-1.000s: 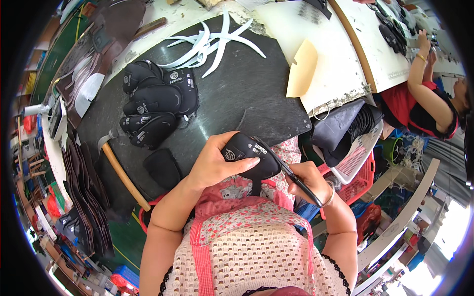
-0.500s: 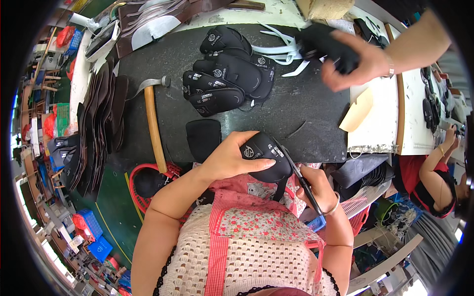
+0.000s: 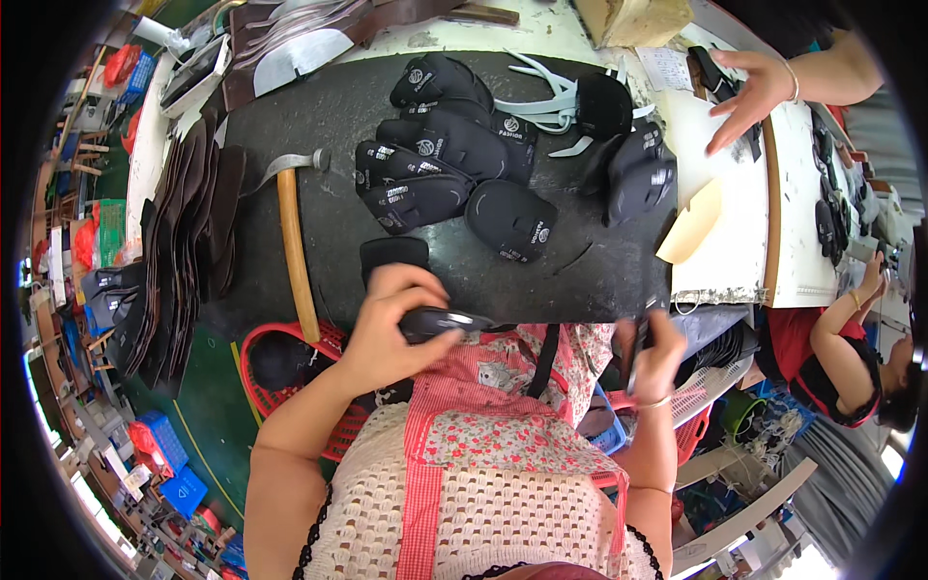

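Observation:
My left hand point(image 3: 396, 324), fingers curled, grips a black padded shoe piece point(image 3: 440, 324) at the near edge of the bench, seen almost edge-on. To the right, my right hand point(image 3: 659, 353) is closed round black-handled scissors point(image 3: 633, 353), smeared by motion. Just beyond my left hand lies a plain black piece point(image 3: 394, 253). Farther in, a single printed black piece point(image 3: 512, 220) rests beside a heap of similar pieces point(image 3: 425, 145). More black pieces point(image 3: 640, 174) are stacked at the right of the dark mat point(image 3: 329, 101).
A hammer point(image 3: 298, 251) lies left, beside layered brown leather pieces point(image 3: 184, 242). Pale straps point(image 3: 546, 106) lie at the back. Another person's open hand point(image 3: 759, 92) hovers at upper right, near a tan card point(image 3: 691, 222). A red basket point(image 3: 256, 372) stands below the bench.
A printed black piece now lies on the mat near the heap. My hands have moved apart, scissors away from the piece. The other person's hand has released black pieces and drawn back right.

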### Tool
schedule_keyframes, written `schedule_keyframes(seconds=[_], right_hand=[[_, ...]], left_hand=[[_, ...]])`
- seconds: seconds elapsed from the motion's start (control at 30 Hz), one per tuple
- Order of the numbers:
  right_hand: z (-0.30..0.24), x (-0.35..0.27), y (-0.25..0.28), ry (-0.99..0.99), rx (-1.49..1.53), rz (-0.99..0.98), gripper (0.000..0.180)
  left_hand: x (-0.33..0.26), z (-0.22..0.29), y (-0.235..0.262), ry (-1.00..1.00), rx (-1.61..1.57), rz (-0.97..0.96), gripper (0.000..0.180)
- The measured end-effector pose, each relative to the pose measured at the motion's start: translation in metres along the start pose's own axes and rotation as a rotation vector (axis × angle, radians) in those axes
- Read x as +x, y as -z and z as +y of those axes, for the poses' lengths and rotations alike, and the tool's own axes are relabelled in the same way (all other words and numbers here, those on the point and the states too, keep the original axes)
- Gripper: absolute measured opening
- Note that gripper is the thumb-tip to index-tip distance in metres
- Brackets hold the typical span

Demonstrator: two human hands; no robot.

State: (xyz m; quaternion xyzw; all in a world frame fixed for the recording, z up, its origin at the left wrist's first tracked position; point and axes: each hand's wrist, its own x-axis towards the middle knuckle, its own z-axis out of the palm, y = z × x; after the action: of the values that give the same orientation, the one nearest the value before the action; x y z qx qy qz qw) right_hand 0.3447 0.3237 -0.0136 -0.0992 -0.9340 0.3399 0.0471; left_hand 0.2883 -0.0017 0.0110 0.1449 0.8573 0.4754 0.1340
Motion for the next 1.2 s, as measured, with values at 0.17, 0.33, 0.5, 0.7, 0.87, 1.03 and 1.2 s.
schedule_keyframes(seconds=[0.17, 0.33, 0.5, 0.7, 0.87, 1.03, 1.2], right_hand=[[0.016, 0.072, 0.029, -0.258, -0.514, 0.318, 0.047], [0.078, 0.104, 0.034, -0.256, -0.534, 0.451, 0.042], [0.074, 0.127, 0.001, -0.157, -0.485, 0.503, 0.031], [0.07, 0.051, 0.025, -0.095, -0.34, 0.929, 0.03], [0.156, -0.047, 0.02, -0.44, -0.195, 1.02, 0.022], [0.225, -0.134, 0.008, -0.806, -0.11, 0.949, 0.024], [0.293, -0.192, 0.024, -1.05, -0.026, 0.928, 0.026]], left_hand=[[-0.018, -0.031, 0.008, 0.191, 0.278, 0.289, 0.034], [0.008, -0.02, -0.005, 0.027, 0.075, 0.228, 0.036], [0.028, -0.019, 0.006, -0.289, 0.379, 0.271, 0.043], [0.038, -0.021, -0.019, -0.428, 0.712, 0.536, 0.06], [0.026, -0.021, -0.057, -0.705, 0.773, 0.574, 0.046], [0.032, 0.008, -0.117, -0.944, 0.429, 0.137, 0.036], [0.048, 0.068, -0.198, -0.895, 0.041, -0.435, 0.03]])
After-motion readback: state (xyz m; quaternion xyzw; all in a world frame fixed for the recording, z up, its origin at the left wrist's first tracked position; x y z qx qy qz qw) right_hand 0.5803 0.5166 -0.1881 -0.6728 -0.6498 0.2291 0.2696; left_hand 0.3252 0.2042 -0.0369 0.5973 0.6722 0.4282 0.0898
